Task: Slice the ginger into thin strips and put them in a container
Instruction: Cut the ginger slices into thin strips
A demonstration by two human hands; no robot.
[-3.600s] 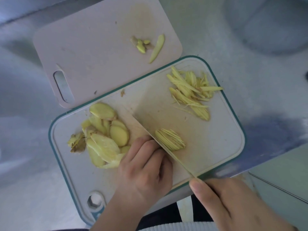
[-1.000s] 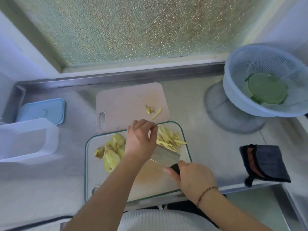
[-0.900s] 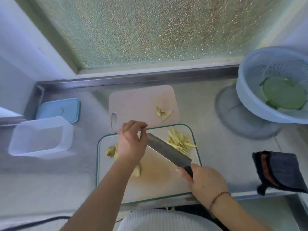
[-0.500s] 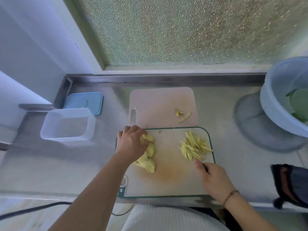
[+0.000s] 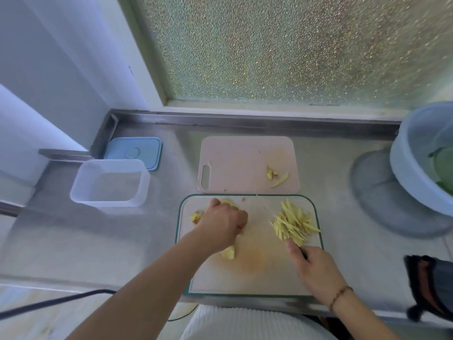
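Hands: left now on ginger slices, right w/ knife.

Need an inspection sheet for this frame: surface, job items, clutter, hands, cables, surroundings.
Surface: stainless steel counter; green-rimmed white cutting board on it.
Job's things: pile of yellow ginger strips on the board's right side; uncut ginger slices on its left, partly under the left hand; clear rectangular plastic container, nothing seen inside.
Clutter: pink cutting board with ginger scraps; blue lid; pale blue colander; dark cloth.
Hands: left hand over the slices, grip hidden; right hand grips a dark knife handle, blade barely visible.
Cables: dark cable at the near counter edge.
Surroundings: frosted window, white wall.
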